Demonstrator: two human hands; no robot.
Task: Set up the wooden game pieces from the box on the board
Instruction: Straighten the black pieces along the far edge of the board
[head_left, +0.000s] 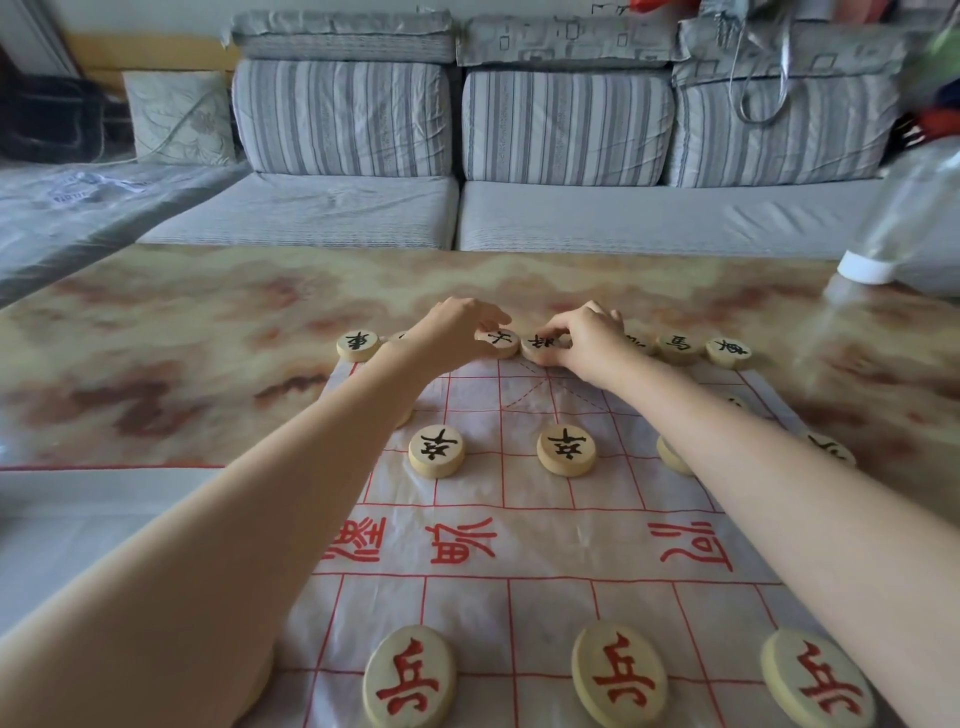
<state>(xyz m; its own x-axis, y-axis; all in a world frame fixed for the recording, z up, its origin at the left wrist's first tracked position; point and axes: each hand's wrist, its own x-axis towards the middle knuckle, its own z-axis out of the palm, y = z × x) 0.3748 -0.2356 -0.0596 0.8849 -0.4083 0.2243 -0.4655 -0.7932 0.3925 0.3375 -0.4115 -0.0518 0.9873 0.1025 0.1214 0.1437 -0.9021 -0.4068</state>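
Note:
A thin white board sheet (550, 540) with red grid lines lies on the marble-patterned table. Round wooden pieces with black characters line its far edge. My left hand (457, 327) pinches a black-marked piece (500, 342) in that back row. Right beside it, my right hand (587, 335) pinches the neighbouring black-marked piece (539, 347). Two black pawn pieces (436, 450) (566, 450) stand mid-board between my forearms. Three red-marked pieces (409, 678) (619, 675) (818, 678) sit along the near row. My arms hide several other pieces. No box shows.
A clear plastic bottle with a white cap (893, 223) lies at the table's far right. Behind the table edge (311, 249) runs a grey striped sofa (566, 130) with cushions.

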